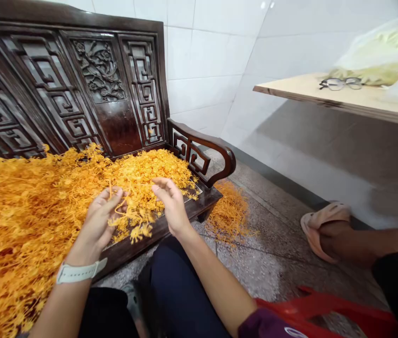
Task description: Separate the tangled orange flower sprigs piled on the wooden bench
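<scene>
A large heap of orange thread-like strands (26, 216) covers the seat of a dark carved wooden bench (89, 80). My left hand (102, 216), with a white watch strap on the wrist, pinches a small bunch of the orange strands (131, 220) that dangles below the fingers. My right hand (170, 202) is held just to the right of it, over the bench's front edge, fingers loosely curled and apart, touching the bunch at most with its fingertips.
More orange strands lie spilled on the speckled floor (229, 213) by the bench's armrest (202, 152). Another person's foot in a pink slipper (320, 227) rests at right. A wooden tabletop (343, 101) bears glasses (339, 83). A red plastic object (325, 310) sits low right.
</scene>
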Tool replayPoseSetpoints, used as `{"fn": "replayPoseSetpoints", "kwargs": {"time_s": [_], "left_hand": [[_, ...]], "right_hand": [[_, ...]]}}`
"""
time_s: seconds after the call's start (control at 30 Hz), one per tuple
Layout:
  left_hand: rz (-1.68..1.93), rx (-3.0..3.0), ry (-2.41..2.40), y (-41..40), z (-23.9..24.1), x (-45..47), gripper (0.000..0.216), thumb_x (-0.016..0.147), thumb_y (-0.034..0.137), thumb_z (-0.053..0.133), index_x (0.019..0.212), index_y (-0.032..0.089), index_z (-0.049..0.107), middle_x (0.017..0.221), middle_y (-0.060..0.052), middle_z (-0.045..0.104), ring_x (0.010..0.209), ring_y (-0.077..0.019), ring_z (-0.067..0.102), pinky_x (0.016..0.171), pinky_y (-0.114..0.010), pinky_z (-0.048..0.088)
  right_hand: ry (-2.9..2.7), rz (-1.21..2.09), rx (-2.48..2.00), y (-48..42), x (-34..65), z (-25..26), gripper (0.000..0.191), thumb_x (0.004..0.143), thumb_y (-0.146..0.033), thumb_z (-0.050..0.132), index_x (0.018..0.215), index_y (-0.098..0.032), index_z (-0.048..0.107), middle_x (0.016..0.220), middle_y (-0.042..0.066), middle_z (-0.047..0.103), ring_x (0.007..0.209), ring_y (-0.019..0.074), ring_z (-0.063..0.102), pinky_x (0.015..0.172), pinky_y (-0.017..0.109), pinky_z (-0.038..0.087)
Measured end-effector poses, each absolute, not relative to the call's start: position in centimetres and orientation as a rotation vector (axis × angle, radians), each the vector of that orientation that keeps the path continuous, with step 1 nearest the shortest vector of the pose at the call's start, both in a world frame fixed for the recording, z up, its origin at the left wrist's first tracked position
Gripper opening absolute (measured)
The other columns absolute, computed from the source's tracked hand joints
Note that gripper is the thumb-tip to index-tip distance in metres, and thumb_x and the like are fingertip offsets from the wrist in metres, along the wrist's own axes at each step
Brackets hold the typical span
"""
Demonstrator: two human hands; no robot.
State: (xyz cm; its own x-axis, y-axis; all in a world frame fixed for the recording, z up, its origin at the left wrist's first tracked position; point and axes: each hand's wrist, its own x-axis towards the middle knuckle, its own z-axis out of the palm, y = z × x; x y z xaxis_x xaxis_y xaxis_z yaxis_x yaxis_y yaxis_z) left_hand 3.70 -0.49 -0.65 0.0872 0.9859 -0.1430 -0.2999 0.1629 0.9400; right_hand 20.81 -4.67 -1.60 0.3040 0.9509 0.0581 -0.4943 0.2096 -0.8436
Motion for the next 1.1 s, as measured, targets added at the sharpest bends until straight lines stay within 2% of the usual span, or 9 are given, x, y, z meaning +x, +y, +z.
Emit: {"fn": "replayPoseSetpoints", "kwargs": {"time_s": [0.1,0.27,0.37,0.43,0.5,0.6,0.7,0.9,1.1], "left_hand": [[1.086,0.992,0.923,-2.0,-0.8,5.4,0.039,0.069,0.036,0.096,0.096,0.019,0.075,0.096,-0.004,0.076,0.076,-0.0111,0.067,0.065,-0.017,0.055],[1.17,1.102,0.881,-2.8,-1.3,6.7,0.036,0.067,0.038,0.097,0.094,0.02,0.083,0.102,-0.008,0.078,0.095,-0.0193,0.071,0.085,-0.027,0.058],[1.188,1.096,0.87,-3.1,-1.1,6.6,0.033,0.069,0.036,0.095,0.096,0.02,0.083,0.104,-0.008,0.078,0.103,-0.0198,0.07,0.09,-0.027,0.055],[1.158,1.069,0.869,-3.4,-0.9,6.4,0.03,0.073,0.036,0.093,0.096,0.02,0.083,0.106,-0.008,0.078,0.101,-0.0184,0.069,0.086,-0.026,0.054],[1.163,1.016,0.893,-3.7,-0.6,6.0,0.027,0.075,0.037,0.091,0.092,0.019,0.081,0.104,-0.007,0.076,0.095,-0.016,0.068,0.078,-0.023,0.053],[1.256,0.905,0.91,-3.5,-0.4,5.4,0.028,0.071,0.035,0.093,0.086,0.018,0.076,0.101,-0.004,0.074,0.083,-0.0116,0.064,0.07,-0.02,0.051],[1.287,0.833,0.95,-2.6,-0.9,4.6,0.034,0.067,0.035,0.095,0.084,0.016,0.072,0.096,-0.003,0.071,0.075,-0.0097,0.062,0.066,-0.019,0.05],[1.149,1.009,1.141,-1.7,-2.4,4.1,0.038,0.065,0.043,0.093,0.077,0.016,0.069,0.079,0.0,0.063,0.068,-0.0108,0.057,0.06,-0.021,0.044],[1.149,1.405,1.253,-1.9,-2.2,3.5,0.031,0.077,0.045,0.08,0.068,0.019,0.066,0.068,-0.001,0.06,0.062,-0.0146,0.051,0.057,-0.025,0.037]], "right_hand": [[-0.882,1.239,-0.831,-4.7,19.9,-2.6,0.026,0.082,-0.042,0.08,0.098,-0.021,0.078,0.101,0.003,0.074,0.094,0.0166,0.065,0.09,0.03,0.051],[-1.014,1.17,-0.729,-4.5,19.1,-2.9,0.025,0.084,-0.044,0.08,0.098,-0.023,0.081,0.1,0.003,0.077,0.101,0.0193,0.068,0.101,0.034,0.052],[-1.047,1.133,-0.715,-4.7,19.2,-3.3,0.026,0.089,-0.047,0.074,0.095,-0.023,0.082,0.093,0.002,0.075,0.093,0.0172,0.067,0.094,0.032,0.054],[-0.992,1.15,-0.755,-4.7,19.2,-3.7,0.031,0.092,-0.051,0.07,0.094,-0.022,0.081,0.09,0.002,0.072,0.078,0.0148,0.063,0.077,0.029,0.056],[-0.898,1.176,-0.817,-4.7,19.2,-4.1,0.037,0.093,-0.055,0.068,0.09,-0.02,0.078,0.086,0.002,0.068,0.063,0.0117,0.056,0.058,0.026,0.05],[-0.815,1.185,-0.887,-4.8,19.3,-4.4,0.04,0.09,-0.057,0.071,0.08,-0.019,0.071,0.074,-0.002,0.061,0.05,0.0082,0.048,0.046,0.024,0.039],[-0.746,1.268,-0.812,-4.9,19.6,-4.2,0.036,0.086,-0.053,0.077,0.079,-0.019,0.069,0.073,-0.002,0.06,0.055,0.0084,0.048,0.05,0.023,0.04],[-0.595,1.385,-0.632,-4.6,20.7,-4.2,0.015,0.082,-0.031,0.081,0.094,-0.023,0.077,0.09,0.0,0.067,0.075,0.0099,0.056,0.069,0.022,0.052],[-0.456,1.294,-0.641,-3.7,21.3,-5.0,0.025,0.074,-0.024,0.083,0.099,-0.024,0.079,0.09,-0.001,0.07,0.078,0.0109,0.06,0.073,0.023,0.054]]}}
